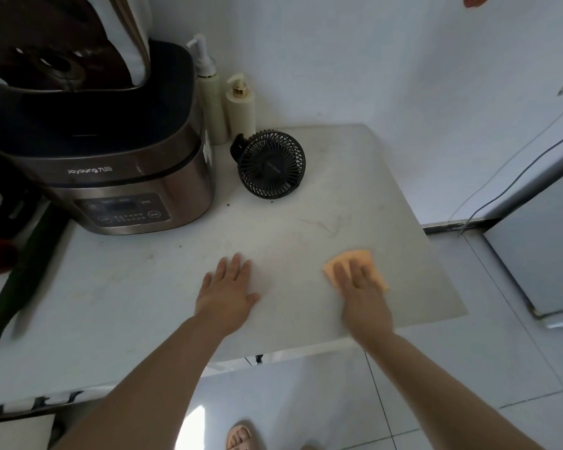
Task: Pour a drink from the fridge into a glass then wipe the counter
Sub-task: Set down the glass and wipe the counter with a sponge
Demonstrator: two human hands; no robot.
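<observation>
On the white stone counter (338,196) there were two cream plastic pump bottles (212,105), one round black fan (271,164), one steel-sided rice cooker (111,177) and one orange wiping cloth (358,256).

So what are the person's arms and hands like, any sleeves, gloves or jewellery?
Both are bare: the left hand and right hand wear no gloves, and no sleeves show on the arms. I see no watch, bracelet or ring. Below, one foot wears a pale open-toed slipper.

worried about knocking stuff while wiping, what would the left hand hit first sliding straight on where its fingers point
Probably the black fan: the left hand lies flat on the counter, fingers aimed about at it, only bare counter between.
</observation>
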